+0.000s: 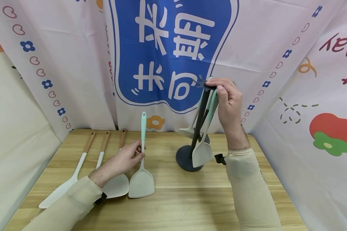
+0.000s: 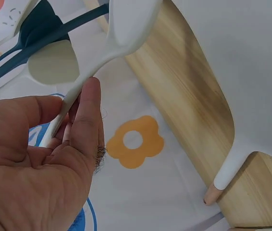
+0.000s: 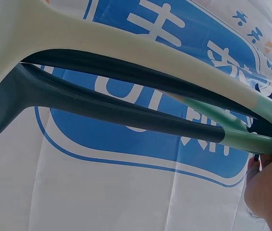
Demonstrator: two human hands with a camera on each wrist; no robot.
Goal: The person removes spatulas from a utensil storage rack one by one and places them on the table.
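Observation:
My left hand [image 1: 128, 157] pinches the pale lower handle of a spatula [image 1: 141, 185] between thumb and fingers. This spatula has a mint handle end with a hanging hole and a broad cream blade pointing toward me. On the right, my right hand [image 1: 229, 101] grips the top of a black utensil stand [image 1: 202, 115], fingers over its hooked crown. From the stand hang several mint-handled utensils, among them a cream turner [image 1: 203, 154] at the front and a dark-headed utensil [image 3: 102, 108]. Its round base [image 1: 186, 158] rests on the wooden table.
Left on the table [image 1: 173, 205] lie white utensils with wooden handles: a long spatula [image 1: 60, 192] and a broad turner [image 1: 115, 187], partly under my left forearm. A third wooden handle [image 1: 122, 138] shows behind my left hand. Printed cloth [image 1: 173, 57] hangs behind the table and at both sides.

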